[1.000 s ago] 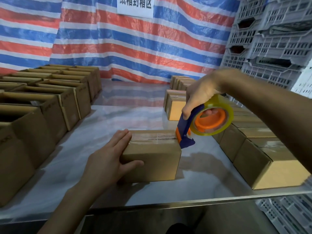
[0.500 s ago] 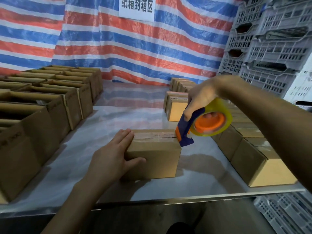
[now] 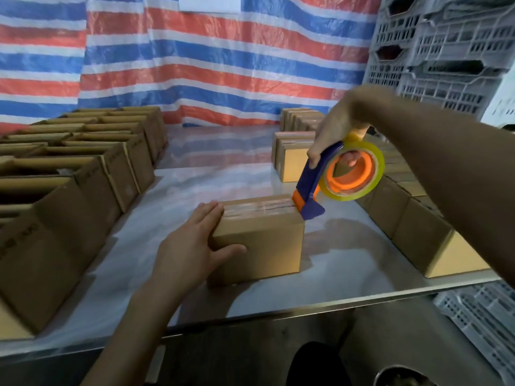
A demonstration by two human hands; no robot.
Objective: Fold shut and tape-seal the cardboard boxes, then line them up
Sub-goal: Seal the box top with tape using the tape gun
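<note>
Sitting near the table's (image 3: 348,263) front edge, the closed box (image 3: 259,246) carried clear tape along its top. At left, open boxes (image 3: 83,174) showed only dark insides; sealed boxes (image 3: 434,240) lined the right. The left hand (image 3: 189,254) braced the closed box's left end, fingers flat. The right hand (image 3: 334,132) clenched the tape dispenser (image 3: 309,188), its nose touching the box's right edge.
</note>
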